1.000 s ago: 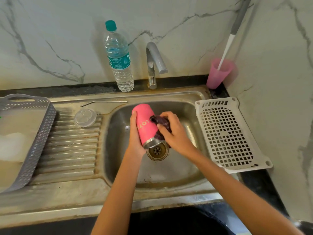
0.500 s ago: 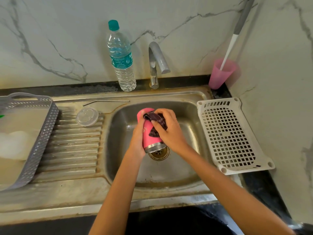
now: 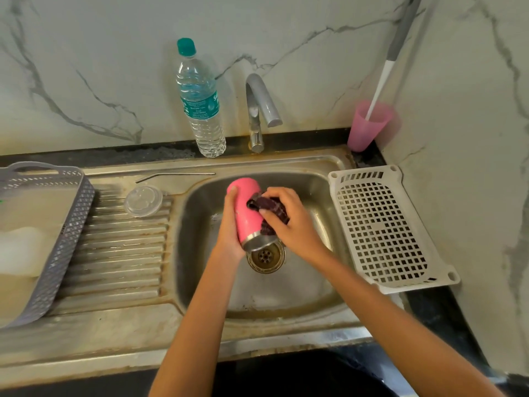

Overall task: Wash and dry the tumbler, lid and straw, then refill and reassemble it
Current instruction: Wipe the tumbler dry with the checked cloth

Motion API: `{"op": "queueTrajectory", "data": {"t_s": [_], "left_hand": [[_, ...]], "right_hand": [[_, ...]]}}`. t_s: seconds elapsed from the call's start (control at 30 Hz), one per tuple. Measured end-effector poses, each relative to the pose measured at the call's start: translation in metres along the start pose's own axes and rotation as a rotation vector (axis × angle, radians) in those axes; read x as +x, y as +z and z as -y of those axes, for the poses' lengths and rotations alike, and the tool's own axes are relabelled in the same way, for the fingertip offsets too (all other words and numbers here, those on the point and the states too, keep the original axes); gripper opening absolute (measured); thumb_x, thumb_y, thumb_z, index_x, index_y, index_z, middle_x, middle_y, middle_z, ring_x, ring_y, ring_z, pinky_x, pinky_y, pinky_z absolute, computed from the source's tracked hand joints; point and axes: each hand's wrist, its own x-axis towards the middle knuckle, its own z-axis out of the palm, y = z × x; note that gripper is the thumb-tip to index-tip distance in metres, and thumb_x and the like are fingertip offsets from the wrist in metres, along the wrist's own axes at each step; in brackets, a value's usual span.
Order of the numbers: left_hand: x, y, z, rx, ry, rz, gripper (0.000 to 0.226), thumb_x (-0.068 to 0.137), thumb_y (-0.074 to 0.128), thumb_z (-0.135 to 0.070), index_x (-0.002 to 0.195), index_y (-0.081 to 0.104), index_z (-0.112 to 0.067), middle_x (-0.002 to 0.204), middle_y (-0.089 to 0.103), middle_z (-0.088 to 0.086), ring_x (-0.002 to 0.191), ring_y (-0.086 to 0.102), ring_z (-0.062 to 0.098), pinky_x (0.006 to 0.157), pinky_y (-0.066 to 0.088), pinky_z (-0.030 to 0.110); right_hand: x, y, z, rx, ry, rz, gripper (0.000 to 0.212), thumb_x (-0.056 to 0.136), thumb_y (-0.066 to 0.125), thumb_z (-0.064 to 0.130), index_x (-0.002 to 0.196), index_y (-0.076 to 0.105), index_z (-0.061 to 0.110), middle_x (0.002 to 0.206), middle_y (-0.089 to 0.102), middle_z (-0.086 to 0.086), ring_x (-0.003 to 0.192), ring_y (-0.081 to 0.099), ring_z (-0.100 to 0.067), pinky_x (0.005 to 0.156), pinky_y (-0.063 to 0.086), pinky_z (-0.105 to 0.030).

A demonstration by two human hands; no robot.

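Observation:
My left hand (image 3: pixel 230 224) grips the pink tumbler (image 3: pixel 246 216) over the sink basin (image 3: pixel 303 293), its steel rim pointing down toward the drain (image 3: pixel 266 257). My right hand (image 3: pixel 289 222) holds a dark scrubbing cloth (image 3: pixel 269 209) pressed against the tumbler's right side. The clear lid (image 3: pixel 143 201) lies on the ribbed drainboard to the left. The metal straw (image 3: pixel 174 175) lies along the sink's back ledge.
A water bottle (image 3: pixel 200 101) stands behind the sink, left of the tap (image 3: pixel 259 110). A white perforated tray (image 3: pixel 383 227) sits to the right, a grey basket (image 3: pixel 54 239) to the left. A pink cup (image 3: pixel 367 124) with a brush stands in the back corner.
My right hand has slid the cloth back and forth along the tumbler's side, up toward its base and down again. The left hand keeps its grip over the drain.

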Motion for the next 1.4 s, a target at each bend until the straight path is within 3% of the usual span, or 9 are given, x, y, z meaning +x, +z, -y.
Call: {"op": "queueTrajectory", "data": {"t_s": [0.07,0.2,0.47,0.63,0.8,0.87,1.0,1.23,1.4], "left_hand": [[0.001,-0.010,-0.008,-0.016,-0.009,-0.010,0.071,0.084,0.055,-0.065,0.128,0.056,-0.009,0.098,0.070,0.016,0.084,0.070,0.030,0.070,0.059,0.042],[-0.006,-0.010,-0.001,0.010,-0.036,0.051,0.061,0.089,0.052,-0.061,0.126,0.057,-0.013,0.098,0.071,0.017,0.081,0.070,0.029,0.071,0.060,0.041],[-0.003,-0.012,-0.003,-0.090,0.069,0.064,0.061,0.092,0.042,-0.061,0.120,0.060,-0.010,0.099,0.071,0.015,0.083,0.071,0.026,0.068,0.059,0.039],[-0.006,-0.008,0.007,0.097,0.034,-0.027,0.059,0.097,0.040,-0.057,0.125,0.060,-0.009,0.103,0.073,0.015,0.091,0.071,0.026,0.076,0.058,0.040],[-0.006,-0.003,0.015,0.137,0.091,-0.055,0.064,0.085,0.063,-0.051,0.135,0.054,-0.012,0.124,0.064,0.022,0.107,0.066,0.035,0.081,0.058,0.046],[-0.007,-0.003,0.017,0.139,0.076,-0.023,0.059,0.084,0.064,-0.048,0.131,0.056,-0.013,0.115,0.068,0.018,0.099,0.068,0.033,0.083,0.058,0.047],[-0.008,-0.004,0.014,0.076,0.082,-0.012,0.035,0.094,0.053,-0.044,0.113,0.062,-0.015,0.091,0.075,0.010,0.078,0.072,0.023,0.070,0.060,0.040],[-0.009,-0.002,0.014,-0.046,0.067,-0.002,0.046,0.095,0.045,-0.051,0.114,0.064,-0.013,0.098,0.072,0.014,0.085,0.071,0.026,0.076,0.059,0.040],[-0.015,0.004,0.022,0.102,0.090,-0.027,0.044,0.089,0.058,-0.046,0.120,0.060,-0.016,0.101,0.073,0.013,0.086,0.070,0.027,0.080,0.058,0.045]], "right_hand": [[-0.009,0.001,-0.005,0.023,-0.020,0.039,0.024,0.092,0.062,0.016,0.116,0.057,0.017,0.119,0.052,0.001,0.111,0.050,-0.002,0.098,0.036,-0.013],[0.014,0.001,-0.007,0.071,0.097,-0.030,0.024,0.094,0.059,0.029,0.115,0.053,0.018,0.114,0.056,-0.002,0.105,0.055,-0.013,0.092,0.047,-0.030],[0.001,0.000,0.007,0.055,-0.032,0.031,0.026,0.093,0.061,0.018,0.118,0.056,0.015,0.123,0.051,-0.002,0.116,0.050,-0.005,0.102,0.037,-0.017],[-0.008,0.002,-0.009,-0.017,-0.018,0.007,0.026,0.089,0.064,0.012,0.114,0.059,0.013,0.121,0.049,-0.002,0.117,0.045,0.001,0.102,0.032,-0.013],[0.010,0.006,-0.008,-0.036,-0.018,0.005,0.026,0.091,0.063,0.017,0.116,0.059,0.015,0.119,0.051,0.000,0.114,0.048,-0.003,0.100,0.036,-0.015],[0.023,0.004,-0.007,0.007,0.044,-0.045,0.025,0.093,0.061,0.023,0.117,0.057,0.017,0.118,0.052,0.000,0.110,0.050,-0.005,0.096,0.038,-0.018],[0.023,0.005,-0.007,0.111,0.208,-0.044,0.026,0.096,0.057,0.033,0.120,0.053,0.024,0.116,0.058,-0.001,0.106,0.056,-0.011,0.092,0.047,-0.028],[0.003,0.002,0.000,-0.056,-0.024,0.015,0.023,0.091,0.062,0.022,0.114,0.059,0.022,0.114,0.054,0.005,0.110,0.050,-0.007,0.098,0.038,-0.021],[0.029,-0.002,0.001,0.119,0.220,-0.075,0.021,0.095,0.057,0.031,0.113,0.054,0.021,0.111,0.059,-0.001,0.102,0.058,-0.011,0.092,0.049,-0.034]]}}
